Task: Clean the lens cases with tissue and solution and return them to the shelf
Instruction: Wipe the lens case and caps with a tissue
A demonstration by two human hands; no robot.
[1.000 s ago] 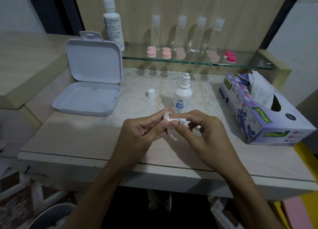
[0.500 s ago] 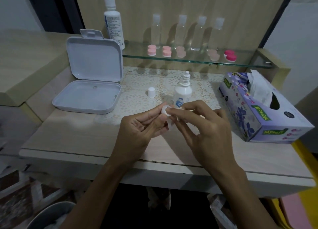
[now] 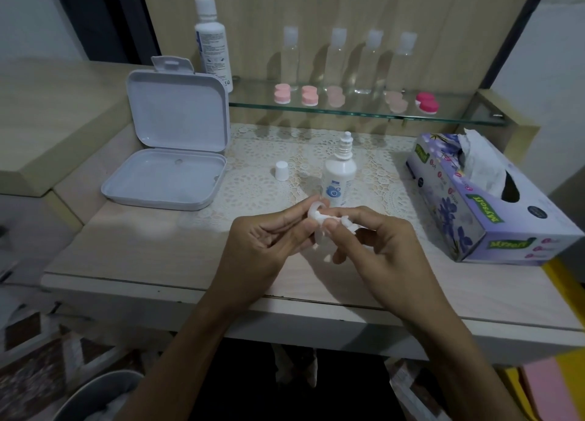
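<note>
tissue box [image 3: 493,213] | "mysoft" on top and side (bottle labels unreadable)

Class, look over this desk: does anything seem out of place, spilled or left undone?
Only one thing: the small solution bottle stands uncapped, its white cap apart on the lace mat. No spill shows.

Two bare forearms, left hand [image 3: 266,243], right hand [image 3: 380,246], no sleeves, short nails

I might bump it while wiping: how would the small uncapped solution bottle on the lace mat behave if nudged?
The small solution bottle looks tall and narrow, so it probably tips easily. Its cap is off, so it could leak. Being round, it would likely roll.
</note>
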